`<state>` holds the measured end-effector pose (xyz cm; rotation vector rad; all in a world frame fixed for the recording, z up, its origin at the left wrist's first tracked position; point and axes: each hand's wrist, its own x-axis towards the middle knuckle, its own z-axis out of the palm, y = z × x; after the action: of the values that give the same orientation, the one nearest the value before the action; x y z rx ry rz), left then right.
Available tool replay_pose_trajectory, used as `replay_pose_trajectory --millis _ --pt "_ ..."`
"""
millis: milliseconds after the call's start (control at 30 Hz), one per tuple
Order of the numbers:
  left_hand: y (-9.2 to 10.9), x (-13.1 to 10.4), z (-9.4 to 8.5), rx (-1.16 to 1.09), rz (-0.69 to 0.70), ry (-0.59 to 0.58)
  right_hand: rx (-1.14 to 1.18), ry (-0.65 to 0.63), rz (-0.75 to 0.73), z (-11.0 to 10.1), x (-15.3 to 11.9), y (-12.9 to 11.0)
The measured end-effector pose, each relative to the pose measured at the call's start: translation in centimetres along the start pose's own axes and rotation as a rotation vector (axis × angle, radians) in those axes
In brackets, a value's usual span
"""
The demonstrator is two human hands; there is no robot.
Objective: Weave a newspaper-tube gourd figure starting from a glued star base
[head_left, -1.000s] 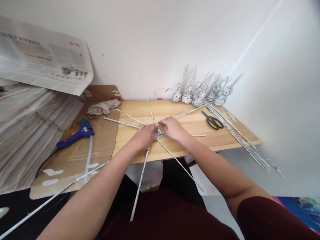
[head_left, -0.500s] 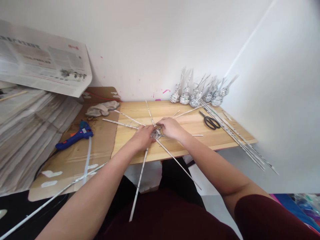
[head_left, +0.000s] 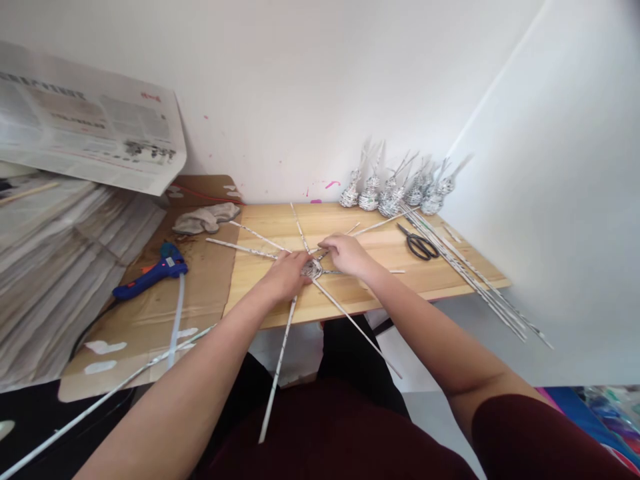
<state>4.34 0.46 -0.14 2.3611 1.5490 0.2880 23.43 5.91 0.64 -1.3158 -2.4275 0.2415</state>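
You seem mid-weave, left hand point(head_left: 289, 274) clasping the round grey-white paper coil point(head_left: 313, 269), right hand point(head_left: 347, 254) apparently pinching a slim newsprint tube point(head_left: 322, 255); the next bend calls for tension.

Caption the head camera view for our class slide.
Left hand on a woven paper coil, right hand close by, paper sticks radiating outward, scissors lying to the right.

Grey-and-white disc point(head_left: 314, 269), white rods point(head_left: 277, 373) flecked with dark print; yellowish, wood-grained desk point(head_left: 330, 220); blue glue gun point(head_left: 167, 265) left, black scissors point(head_left: 412, 238) right; maroon sleeve point(head_left: 525, 427) near right.
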Motion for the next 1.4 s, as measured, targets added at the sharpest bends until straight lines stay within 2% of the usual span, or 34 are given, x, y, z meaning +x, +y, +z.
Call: replay_pose_trajectory --millis 100,200,333,467,667,867,1033,1133,1233,1400 --pt "-0.1 0.1 0.1 -0.002 0.005 -0.011 -0.071 -0.050 -0.111 0.7 -0.3 -0.4" --pt "-0.1 0.1 0.1 -0.001 0.017 -0.009 -0.164 -0.078 -0.137 1.1 -0.8 -1.4" --pt "0.0 0.2 0.0 0.015 0.017 -0.001 -0.244 -0.076 -0.095 1.0 -1.2 -2.4" --pt "0.0 0.3 -0.1 0.027 0.022 -0.012 -0.170 -0.087 -0.101 0.9 -1.0 -1.7" --pt "-0.1 0.2 -0.1 0.028 0.023 -0.004 -0.094 0.029 -0.040 1.7 -1.0 -0.9" --pt "0.2 0.2 -0.2 0.033 0.011 -0.009 -0.155 -0.014 -0.065 2.1 -1.3 -1.9" --pt "0.4 0.1 -0.4 0.050 0.000 -0.017 -0.215 -0.072 -0.062 1.4 -1.2 -2.4" --pt "0.4 0.2 -0.5 0.041 0.002 -0.025 -0.137 -0.093 0.021 0.8 -0.9 -2.0" --pt "0.3 0.4 -0.3 0.044 0.010 -0.023 -0.029 -0.040 0.125 0.5 -0.5 -1.7" --pt "0.1 0.6 -0.1 0.055 0.005 -0.016 -0.090 -0.060 0.102 1.0 -0.6 -2.6"
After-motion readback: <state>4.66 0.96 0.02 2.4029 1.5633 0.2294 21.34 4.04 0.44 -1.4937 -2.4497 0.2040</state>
